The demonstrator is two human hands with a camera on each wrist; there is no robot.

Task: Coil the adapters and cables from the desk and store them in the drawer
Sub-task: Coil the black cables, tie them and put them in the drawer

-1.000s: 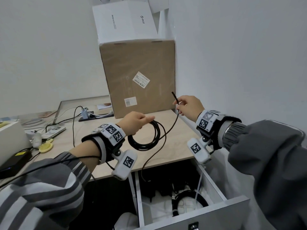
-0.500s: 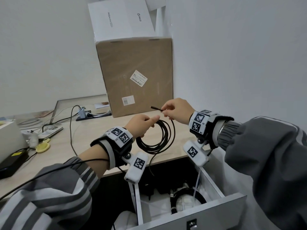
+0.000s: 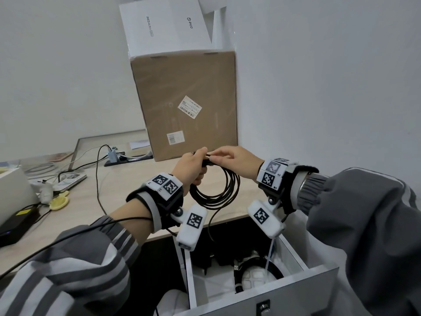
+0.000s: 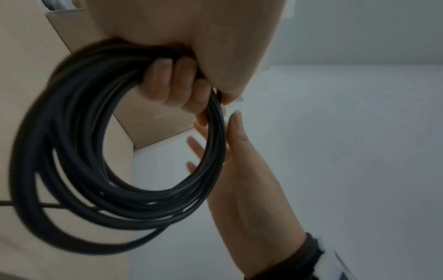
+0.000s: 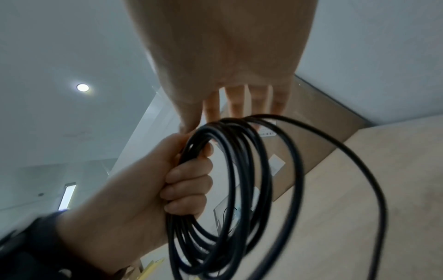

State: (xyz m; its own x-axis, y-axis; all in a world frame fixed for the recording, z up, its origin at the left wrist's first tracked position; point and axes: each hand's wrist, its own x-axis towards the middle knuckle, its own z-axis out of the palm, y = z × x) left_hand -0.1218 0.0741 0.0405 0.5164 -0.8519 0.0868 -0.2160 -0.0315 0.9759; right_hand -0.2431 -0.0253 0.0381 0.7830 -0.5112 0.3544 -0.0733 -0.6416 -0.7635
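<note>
A black cable (image 3: 216, 197) is wound into a coil of several loops above the desk's front edge. My left hand (image 3: 200, 160) grips the top of the coil in a fist; the curled fingers (image 4: 172, 83) show in the left wrist view, wrapped round the bundle (image 5: 227, 189). My right hand (image 3: 216, 157) meets it from the right, its straight fingers (image 4: 236, 121) lying against the coil's top beside the left thumb. A loose tail (image 3: 210, 224) hangs toward the open drawer (image 3: 296, 283), which holds another coiled black cable (image 3: 257, 267).
A tall cardboard box (image 3: 186, 103) with a white box (image 3: 164, 26) on top stands behind the hands against the wall. To the left, the desk (image 3: 127, 185) holds a power strip (image 3: 127, 158), trailing cables (image 3: 98, 179) and a black adapter (image 3: 16, 224).
My right hand swung the cable's free end left to my left hand, laying another loop on the coil. Its fingers went from pinching the cable to lying straight.
</note>
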